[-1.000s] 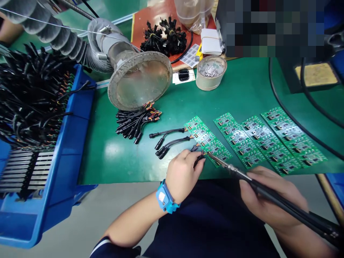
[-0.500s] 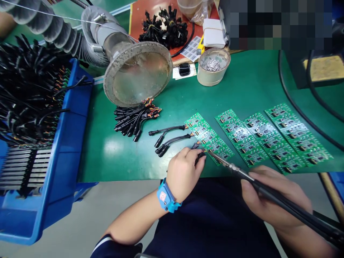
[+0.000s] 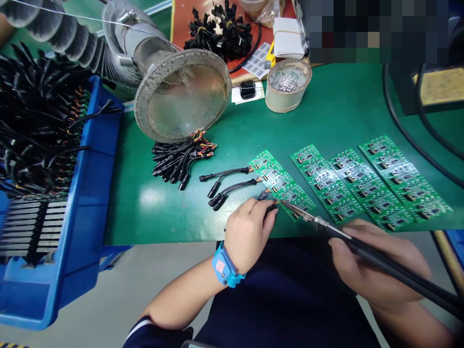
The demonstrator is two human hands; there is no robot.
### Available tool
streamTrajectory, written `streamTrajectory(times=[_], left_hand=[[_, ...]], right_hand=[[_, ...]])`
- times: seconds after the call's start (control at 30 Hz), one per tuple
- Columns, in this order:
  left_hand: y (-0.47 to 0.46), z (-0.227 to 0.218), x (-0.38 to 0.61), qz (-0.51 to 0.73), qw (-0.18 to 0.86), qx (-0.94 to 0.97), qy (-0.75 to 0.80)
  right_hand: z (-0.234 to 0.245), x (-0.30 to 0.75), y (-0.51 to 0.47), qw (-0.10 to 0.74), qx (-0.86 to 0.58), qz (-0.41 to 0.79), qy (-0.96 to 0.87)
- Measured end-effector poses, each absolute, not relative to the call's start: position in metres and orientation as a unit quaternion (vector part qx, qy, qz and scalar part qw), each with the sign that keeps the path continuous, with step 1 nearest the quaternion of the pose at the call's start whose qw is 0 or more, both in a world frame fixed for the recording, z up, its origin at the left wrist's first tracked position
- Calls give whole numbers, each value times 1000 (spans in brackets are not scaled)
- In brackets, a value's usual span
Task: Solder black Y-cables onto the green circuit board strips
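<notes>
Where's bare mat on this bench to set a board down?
Free: green mat between the solder tub and the circuit boards; also the patch between the blue bin and the left hand. Crowded: the near edge where the left hand, a cable and the soldering iron in the right hand meet.

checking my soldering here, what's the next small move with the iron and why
Probably ease the soldering iron tip down onto the wire ends at the near corner of the green board. The right hand has the tip right by that corner, the left hand pinches a black cable against it, and two cables farther up already sit on the board's edge.
</notes>
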State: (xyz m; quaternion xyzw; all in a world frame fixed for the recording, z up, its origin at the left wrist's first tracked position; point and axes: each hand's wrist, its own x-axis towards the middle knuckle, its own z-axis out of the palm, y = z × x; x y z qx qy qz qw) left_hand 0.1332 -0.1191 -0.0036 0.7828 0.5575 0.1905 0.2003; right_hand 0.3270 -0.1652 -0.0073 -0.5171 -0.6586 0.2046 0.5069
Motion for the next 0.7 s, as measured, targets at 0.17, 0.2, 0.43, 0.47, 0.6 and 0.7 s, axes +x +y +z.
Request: streamTrajectory(times=[0.17,0.2,0.43,0.47,0.6,0.7], left_hand=[[-120,-5,132,209,211,784,545],[-120,-5,132,210,215,784,544],[-120,-5,133,188,204,784,555],[-120,-5,133,184,198,785,558],[-120,-7,133,180,184,789,558],[-120,-8,132,182,181,792,554]], right_hand=[[-8,325,-164,504,-520,212,-656],[-7,325,-163,500,-521,215,-657],[-3,326,-162,475,-525,235,-666],[-3,326,-162,475,-525,238,-665],[-4,326,-160,480,-521,236,-665],[-5,326,-159,507,-507,223,-660]])
